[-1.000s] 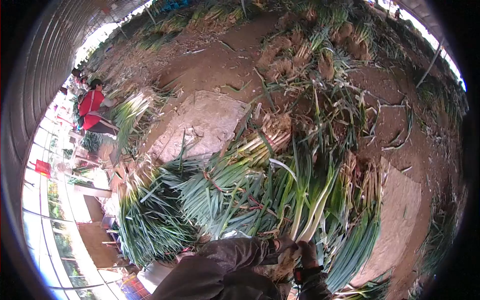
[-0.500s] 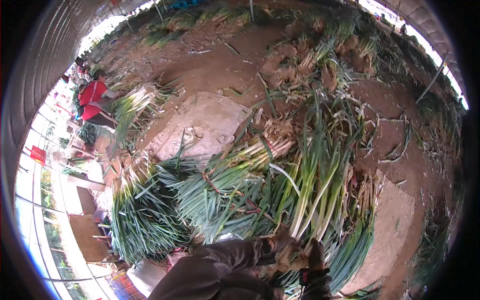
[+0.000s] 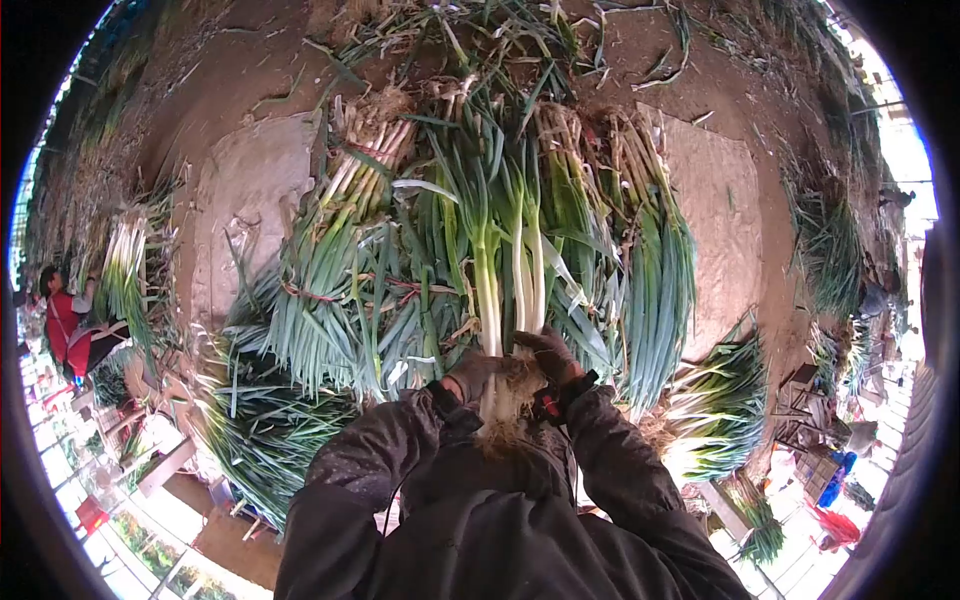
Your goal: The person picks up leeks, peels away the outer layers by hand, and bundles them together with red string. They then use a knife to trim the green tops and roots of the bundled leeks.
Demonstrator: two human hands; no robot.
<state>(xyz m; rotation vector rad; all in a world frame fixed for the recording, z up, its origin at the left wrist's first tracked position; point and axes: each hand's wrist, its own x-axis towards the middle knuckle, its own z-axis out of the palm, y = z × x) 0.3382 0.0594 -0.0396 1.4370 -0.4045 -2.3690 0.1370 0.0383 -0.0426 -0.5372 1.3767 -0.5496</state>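
Several long green onions [image 3: 490, 285] stretch away from my body, white stems and hairy roots near me, green leaves pointing to the far side. My left hand [image 3: 472, 375], in a dark glove, closes round the stems just above the roots from the left. From the right, my gloved right hand [image 3: 548, 357] is curled against the same stems, its fingers across them. Pale roots [image 3: 505, 435] hang below both hands, in front of my dark jacket. Beneath the held stalks lie tied bundles of green onions [image 3: 350, 230], their roots at the far end.
More bundles lie at left [image 3: 270, 440] and right [image 3: 715, 410]. Pale sheets [image 3: 715, 215] cover parts of the brown soil. A person in a red vest [image 3: 62, 325] is at the far left beside another onion pile. Loose leaves [image 3: 665, 65] litter the ground beyond.
The view has swung and tilted down, so both forearms now show centrally. The green onions, previously leaning to the upper right, now appear nearly straight ahead, still at my hands.
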